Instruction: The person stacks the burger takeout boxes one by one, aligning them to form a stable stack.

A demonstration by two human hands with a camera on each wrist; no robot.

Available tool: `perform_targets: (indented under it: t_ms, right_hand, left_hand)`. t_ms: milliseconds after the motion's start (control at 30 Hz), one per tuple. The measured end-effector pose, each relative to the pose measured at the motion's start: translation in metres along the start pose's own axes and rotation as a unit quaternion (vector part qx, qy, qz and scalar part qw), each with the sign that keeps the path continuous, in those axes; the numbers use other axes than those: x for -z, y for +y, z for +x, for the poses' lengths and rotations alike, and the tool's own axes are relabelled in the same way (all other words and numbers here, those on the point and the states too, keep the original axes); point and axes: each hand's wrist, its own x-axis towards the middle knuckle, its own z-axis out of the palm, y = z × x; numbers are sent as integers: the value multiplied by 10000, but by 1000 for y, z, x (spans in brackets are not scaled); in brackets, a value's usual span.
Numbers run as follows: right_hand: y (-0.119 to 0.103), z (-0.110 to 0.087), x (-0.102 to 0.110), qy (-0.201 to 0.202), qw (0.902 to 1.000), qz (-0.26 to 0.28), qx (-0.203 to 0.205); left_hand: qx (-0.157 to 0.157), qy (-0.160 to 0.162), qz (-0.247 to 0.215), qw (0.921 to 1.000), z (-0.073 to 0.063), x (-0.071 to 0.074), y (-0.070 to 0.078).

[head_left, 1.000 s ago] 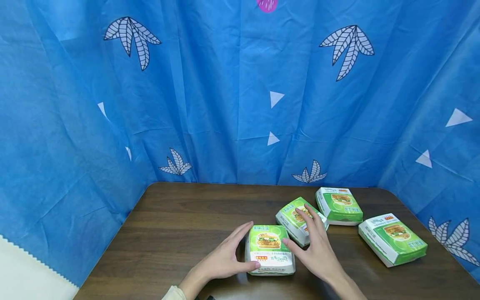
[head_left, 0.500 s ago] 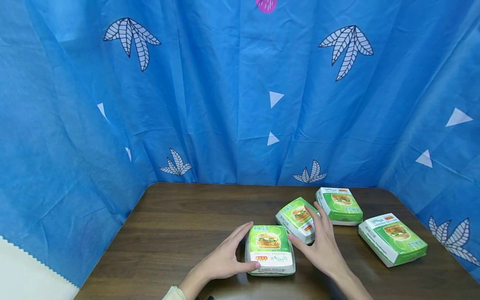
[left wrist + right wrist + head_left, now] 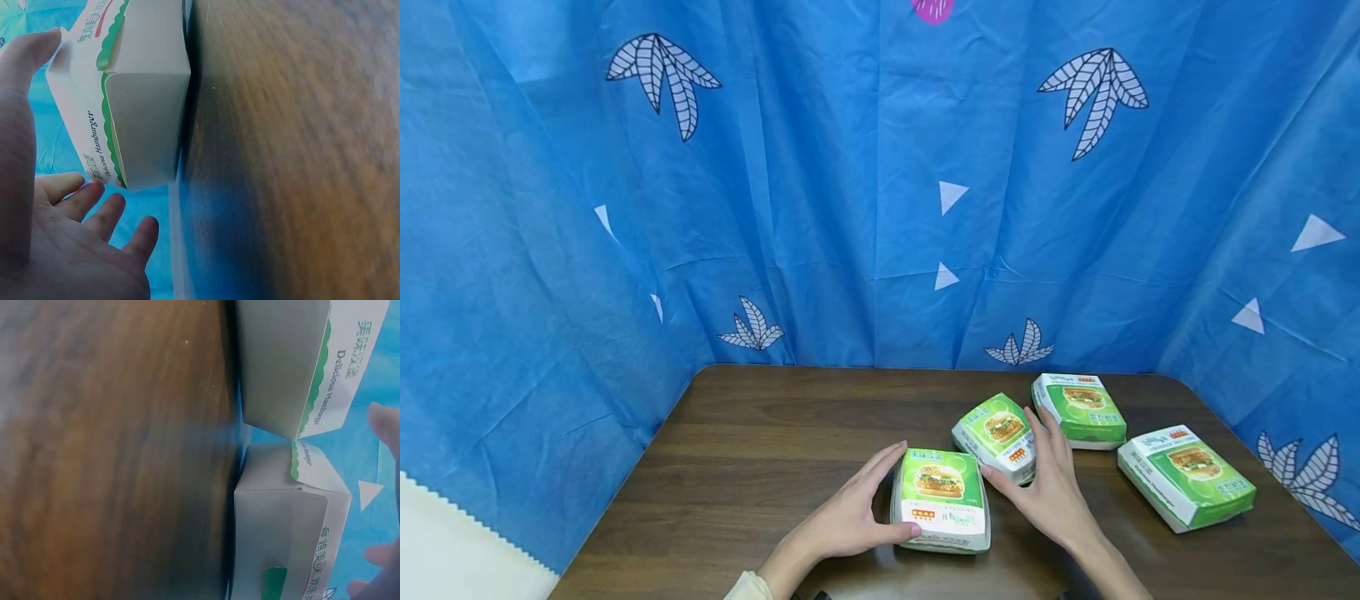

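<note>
A green and white hamburger box (image 3: 938,496) sits on the brown table between my two hands. My left hand (image 3: 850,515) lies along its left side, thumb at the near corner and index finger at the far one; in the left wrist view the other fingers spread loosely beside the box. My right hand (image 3: 1051,496) hovers with spread fingers at the right edge of a second hamburger box (image 3: 1000,433), which is turned at an angle behind the first. Its thumb is between the two boxes, apart from both in the right wrist view.
A third hamburger box (image 3: 1078,408) sits at the back right, just behind the second. Another hamburger box (image 3: 1187,475) is near the right edge of the wooden table (image 3: 760,442). A blue patterned curtain (image 3: 850,208) hangs behind the table.
My right hand has moved right, away from the front box and off the top of the second box toward its right edge. The left hand has stayed in place; the boxes have barely shifted.
</note>
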Motion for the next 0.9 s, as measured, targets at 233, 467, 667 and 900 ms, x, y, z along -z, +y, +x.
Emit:
perform_targets:
  t_ms: [233,467,667,900]
  right_hand:
    - [5,2,1,-244,9992,-115,-280]
    - [9,2,2,-333,9987,-56,-388]
    - [11,2,1,-330,9987,-9,-395]
    - [13,3,2,-383,9983,-25,-437]
  left_hand:
    - [26,-18,-39,10000,0,0,0]
    - [20,-28,-43,10000,-1,0,0]
    - [18,-26,-32,10000,0,0,0]
    - [30,-64,-52,10000,0,0,0]
